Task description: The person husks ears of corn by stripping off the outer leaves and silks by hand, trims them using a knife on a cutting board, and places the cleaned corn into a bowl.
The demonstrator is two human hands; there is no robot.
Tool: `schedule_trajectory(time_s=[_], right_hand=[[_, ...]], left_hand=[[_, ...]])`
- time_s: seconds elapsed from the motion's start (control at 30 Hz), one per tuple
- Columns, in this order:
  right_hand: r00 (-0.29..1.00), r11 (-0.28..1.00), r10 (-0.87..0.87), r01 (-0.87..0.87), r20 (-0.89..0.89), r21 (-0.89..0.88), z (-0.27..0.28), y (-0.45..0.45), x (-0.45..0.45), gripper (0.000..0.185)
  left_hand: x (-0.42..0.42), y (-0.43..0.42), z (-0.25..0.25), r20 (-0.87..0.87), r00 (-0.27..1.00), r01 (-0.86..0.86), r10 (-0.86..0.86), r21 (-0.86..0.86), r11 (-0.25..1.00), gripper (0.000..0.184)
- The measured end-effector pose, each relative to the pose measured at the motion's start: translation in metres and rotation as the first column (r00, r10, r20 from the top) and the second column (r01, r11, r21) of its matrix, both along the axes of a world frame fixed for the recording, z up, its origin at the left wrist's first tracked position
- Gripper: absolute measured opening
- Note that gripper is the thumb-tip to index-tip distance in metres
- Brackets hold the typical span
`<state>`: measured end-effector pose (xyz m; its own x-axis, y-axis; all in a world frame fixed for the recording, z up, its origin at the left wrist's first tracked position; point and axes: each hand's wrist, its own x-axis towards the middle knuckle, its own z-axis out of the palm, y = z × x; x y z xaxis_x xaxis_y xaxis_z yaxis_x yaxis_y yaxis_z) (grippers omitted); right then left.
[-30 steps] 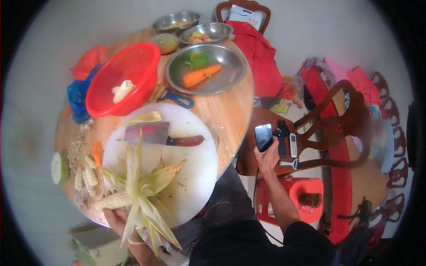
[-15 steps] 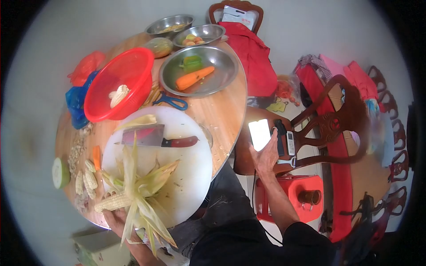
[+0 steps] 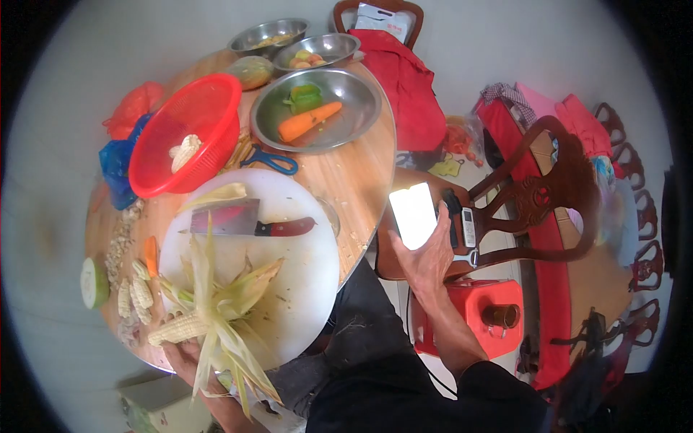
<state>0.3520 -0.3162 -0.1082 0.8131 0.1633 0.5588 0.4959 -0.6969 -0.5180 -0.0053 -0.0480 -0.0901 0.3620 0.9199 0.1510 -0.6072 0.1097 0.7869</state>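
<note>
Steel bowls (image 3: 357, 101), three, and one white board (image 3: 307, 270) stand on the surface (image 3: 357, 180). From where I stand, the left hand (image 3: 186, 359) grasps one corn cob (image 3: 175, 330) at the board's edge; the right hand (image 3: 428, 265) grasps one lit phone (image 3: 414, 216) over the chair (image 3: 535, 193).

"What's in the right hand (image 3: 426, 260)?"

"A phone (image 3: 414, 216) — its screen glaring white from where I stand."

"And the left hand (image 3: 184, 357)?"

"Wrapped around a pale corn cob (image 3: 177, 328), with its husk (image 3: 234, 299) splayed out over the white cutting board (image 3: 310, 274)."

"I see a cleaver (image 3: 249, 224) lying there too."

"Yes, just beyond the husk — and past the board, a steel bowl (image 3: 357, 108) holds a carrot (image 3: 310, 121) and a green pepper (image 3: 303, 99)."
</note>
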Motion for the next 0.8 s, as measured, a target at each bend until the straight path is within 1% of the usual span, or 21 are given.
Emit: schedule_trajectory(time_s=[0.07, 0.1, 0.13, 0.23, 0.3, 0.4, 0.5, 0.53, 0.57, 0.6, 0.63, 0.67, 0.7, 0.73, 0.77, 0.8], right_hand=[[1.0, 1.0, 0.013, -0.013, 0.008, 0.005, 0.012, 0.003, -0.006, 0.101], [1.0, 1.0, 0.015, -0.015, -0.021, 0.009, 0.018, 0.005, -0.01, 0.102], [0.999, 1.0, 0.017, -0.016, -0.05, 0.013, 0.022, 0.006, -0.012, 0.103], [0.998, 0.999, 0.029, -0.028, -0.058, 0.024, 0.028, 0.008, -0.016, 0.105], [0.997, 0.998, 0.041, -0.038, -0.059, 0.044, 0.03, 0.008, -0.016, 0.106], [0.997, 0.997, 0.048, -0.044, -0.065, 0.063, 0.035, 0.008, -0.016, 0.107], [0.998, 0.998, 0.021, -0.017, -0.058, 0.065, 0.03, 0.005, -0.007, 0.107], [0.999, 0.997, -0.003, 0.006, -0.046, 0.072, 0.024, 0.005, 0.001, 0.107], [0.999, 0.997, 0.001, 0.003, -0.048, 0.072, 0.016, 0.004, 0.011, 0.107], [0.993, 0.993, -0.041, 0.053, -0.107, 0.108, 0.004, 0.004, 0.026, 0.105], [0.983, 0.984, -0.079, 0.103, -0.166, 0.143, -0.01, 0.004, 0.043, 0.104], [0.961, 0.97, -0.06, 0.12, -0.268, 0.212, -0.034, 0.0, 0.07, 0.103], [0.93, 0.951, -0.029, 0.139, -0.367, 0.277, -0.062, -0.003, 0.101, 0.104], [0.904, 0.961, -0.108, 0.201, -0.413, 0.189, -0.09, -0.004, 0.128, 0.103], [0.874, 0.961, -0.187, 0.257, -0.448, 0.099, -0.116, -0.003, 0.154, 0.103], [0.805, 0.965, -0.192, 0.258, -0.561, 0.04, -0.135, -0.001, 0.179, 0.102]], left_hand=[[-0.003, 0.003, -0.007, 0.029, 1.0, 0.011, -0.011, -0.005, 1.0, 0.053], [-0.002, 0.002, -0.007, 0.058, 0.998, 0.02, -0.02, -0.007, 1.0, 0.054], [-0.001, 0.003, -0.007, 0.058, 0.998, 0.02, -0.02, -0.008, 1.0, 0.054], [-0.002, 0.001, -0.003, 0.045, 0.998, 0.049, -0.05, 0.03, 0.998, 0.054], [-0.001, -0.003, -0.001, -0.043, 0.997, -0.065, 0.062, -0.083, 0.994, 0.054], [-0.004, 0.002, -0.007, -0.001, 0.998, -0.055, 0.055, -0.073, 0.996, 0.054], [0.0, -0.002, -0.002, -0.002, 0.999, -0.054, 0.054, -0.1, 0.993, 0.056], [0.01, -0.008, 0.011, -0.003, 0.998, -0.056, 0.056, -0.1, 0.993, 0.056], [0.021, -0.013, 0.023, -0.134, 0.982, -0.147, 0.135, -0.08, 0.986, 0.055], [0.026, -0.016, 0.031, -0.262, 0.941, -0.236, 0.216, -0.047, 0.97, 0.055], [0.022, -0.014, 0.027, -0.263, 0.938, -0.244, 0.225, -0.043, 0.969, 0.055], [0.016, -0.009, 0.017, -0.125, 0.987, -0.106, 0.103, -0.011, 0.994, 0.055], [0.008, -0.004, 0.007, 0.008, 1.0, 0.026, -0.027, 0.044, 0.999, 0.054], [0.0, 0.001, -0.002, 0.004, 1.0, 0.01, -0.01, 0.051, 0.999, 0.054], [-0.007, 0.007, -0.011, 0.016, 0.999, -0.037, 0.037, -0.006, 0.999, 0.054], [-0.011, 0.011, -0.017, 0.027, 0.996, -0.086, 0.087, -0.061, 0.994, 0.054]])
